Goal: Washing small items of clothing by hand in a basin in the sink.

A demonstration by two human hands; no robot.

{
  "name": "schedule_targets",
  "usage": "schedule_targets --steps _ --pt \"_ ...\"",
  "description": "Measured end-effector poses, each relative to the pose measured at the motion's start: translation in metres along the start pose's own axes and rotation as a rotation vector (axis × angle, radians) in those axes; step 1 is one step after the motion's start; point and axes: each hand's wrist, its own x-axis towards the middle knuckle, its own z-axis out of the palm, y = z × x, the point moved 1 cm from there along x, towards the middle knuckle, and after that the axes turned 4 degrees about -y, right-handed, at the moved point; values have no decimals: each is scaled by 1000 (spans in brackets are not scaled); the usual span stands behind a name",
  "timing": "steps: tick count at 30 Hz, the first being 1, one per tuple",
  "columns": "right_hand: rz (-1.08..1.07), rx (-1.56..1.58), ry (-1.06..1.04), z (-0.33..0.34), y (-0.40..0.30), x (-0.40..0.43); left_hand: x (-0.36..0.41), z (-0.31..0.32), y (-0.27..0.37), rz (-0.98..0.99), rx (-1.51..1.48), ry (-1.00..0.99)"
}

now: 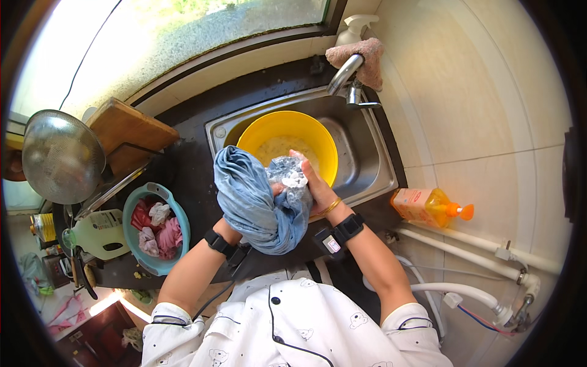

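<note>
A wet blue cloth garment (257, 202) is bunched between my hands, in front of the near rim of a yellow basin (325, 151). White suds (296, 179) cover its upper right end. My right hand (318, 186) grips that sudsy end from the right. Most of my left hand (277, 188) is hidden under the folds; only some fingers show beside the suds. Cloudy, foamy water (286, 144) lies in the basin, which stands in a stainless steel sink (362, 151).
A chrome faucet (346, 75) with a pink cloth (372, 62) rises behind the sink. An orange pump bottle (424, 206) stands at the right. Leftward are a light-blue basin (183, 229) of clothes, a large jug (101, 234), a wooden cutting board (124, 128) and a metal strainer (64, 156).
</note>
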Motion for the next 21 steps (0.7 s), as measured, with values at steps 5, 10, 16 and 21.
schedule_targets --steps 5,10,16,21 --pt "-225 -554 77 9 -11 -3 16 -25 -46 159 372 -31" --pt "-272 -675 350 9 -12 4 26 -16 -56 167 407 -135" --pt "-332 -791 415 -12 -1 20 38 -10 -63 114 311 -145" --pt "-335 -890 376 -29 12 43 34 -13 -72 97 296 -121"
